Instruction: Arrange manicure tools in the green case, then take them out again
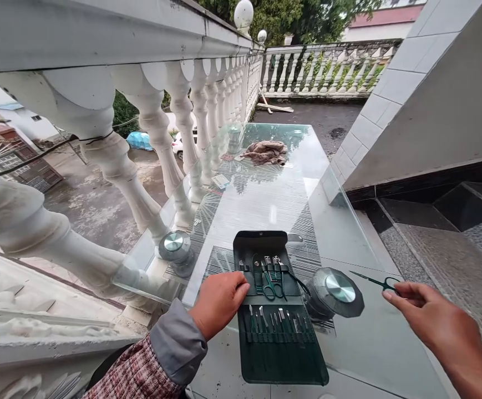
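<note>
A dark green manicure case (284, 366) lies unfolded on the glass tabletop. Several small metal tools (278, 321) stand in its lower row of loops. Its upper panel carries nail clippers (272, 265) and a pair of green-handled scissors (273, 289). My left hand (222, 299) is closed at the case's left edge, thumb and curled fingers gripping it near the fold. Off to the right, above the glass, my right hand (440, 313) pinches another small pair of scissors (369, 279) by its green handle loops, the slim blades pointing left.
The glass table (261, 205) rests on round metal-capped supports (340, 291). A brown cloth (265, 152) lies crumpled at its far end, with a small card (221, 181) nearby. A white balustrade (149, 122) runs along the left; a tiled wall (384, 105) and steps are on the right.
</note>
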`<state>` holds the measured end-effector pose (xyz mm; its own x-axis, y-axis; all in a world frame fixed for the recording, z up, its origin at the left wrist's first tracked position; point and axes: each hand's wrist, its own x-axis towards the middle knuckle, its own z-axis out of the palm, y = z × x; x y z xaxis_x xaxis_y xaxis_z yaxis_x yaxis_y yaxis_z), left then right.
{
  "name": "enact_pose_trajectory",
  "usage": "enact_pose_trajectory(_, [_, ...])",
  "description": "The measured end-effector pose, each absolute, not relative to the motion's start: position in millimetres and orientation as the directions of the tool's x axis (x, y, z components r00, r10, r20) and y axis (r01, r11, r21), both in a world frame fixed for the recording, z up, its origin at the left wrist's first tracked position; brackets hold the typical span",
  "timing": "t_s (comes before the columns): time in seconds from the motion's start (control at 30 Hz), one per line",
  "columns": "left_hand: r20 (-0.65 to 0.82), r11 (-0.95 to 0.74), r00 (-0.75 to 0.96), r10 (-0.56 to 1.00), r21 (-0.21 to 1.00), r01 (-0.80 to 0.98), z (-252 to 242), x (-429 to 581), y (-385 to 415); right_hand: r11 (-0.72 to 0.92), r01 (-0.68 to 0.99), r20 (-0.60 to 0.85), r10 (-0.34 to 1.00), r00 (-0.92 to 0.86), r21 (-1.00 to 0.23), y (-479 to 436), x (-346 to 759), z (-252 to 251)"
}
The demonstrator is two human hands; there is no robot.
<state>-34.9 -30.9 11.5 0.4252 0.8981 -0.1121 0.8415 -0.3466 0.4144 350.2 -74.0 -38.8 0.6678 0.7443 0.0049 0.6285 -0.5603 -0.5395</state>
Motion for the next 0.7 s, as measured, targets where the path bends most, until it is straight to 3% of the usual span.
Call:
enact_pose_trajectory(0.23, [-0.115, -0.353, 0.429, 0.896, 0.402, 0.845, 14.1, -34.3, -30.6, -0.457, 0.524, 0.032, 0.731, 0.682, -0.719, -70.8, 333.5, -39.1])
enact_pose_trajectory(0.4, [-0.106, -0.338, 0.414, 0.904, 0.417, 0.844, 16.1, -37.3, -30.6, -0.278, 0.189, -0.089, 0.748, 0.657, -0.942, -72.3, 305.7, -27.0])
enact_pose_trajectory(0.5, [-0.09, -0.322, 0.396, 0.914, 0.432, 0.842, 18.1, -39.0, -30.0, -0.142, 0.136, -0.018, 0.752, 0.659, -0.981, -79.2, 272.7, -10.4])
enact_pose_trajectory(0.6, [-0.083, -0.303, 0.372, 0.924, 0.434, 0.849, 18.8, -40.1, -28.7, -0.014, 0.476, 0.26, 0.823, 0.505, -0.879, -89.0, 230.3, 6.0])
enact_pose_trajectory(0.67, [-0.089, -0.289, 0.354, 0.931, 0.414, 0.863, 17.6, -40.4, -27.9, 0.293, 0.704, 0.554, 0.814, 0.171, -0.647, -94.4, 201.3, 11.9])
enact_pose_trajectory(0.7, [-0.091, -0.287, 0.348, 0.933, 0.395, 0.873, 16.7, -40.5, -27.8, 0.432, 0.736, 0.648, 0.762, 0.01, -0.52, -96.2, 187.8, 12.7])
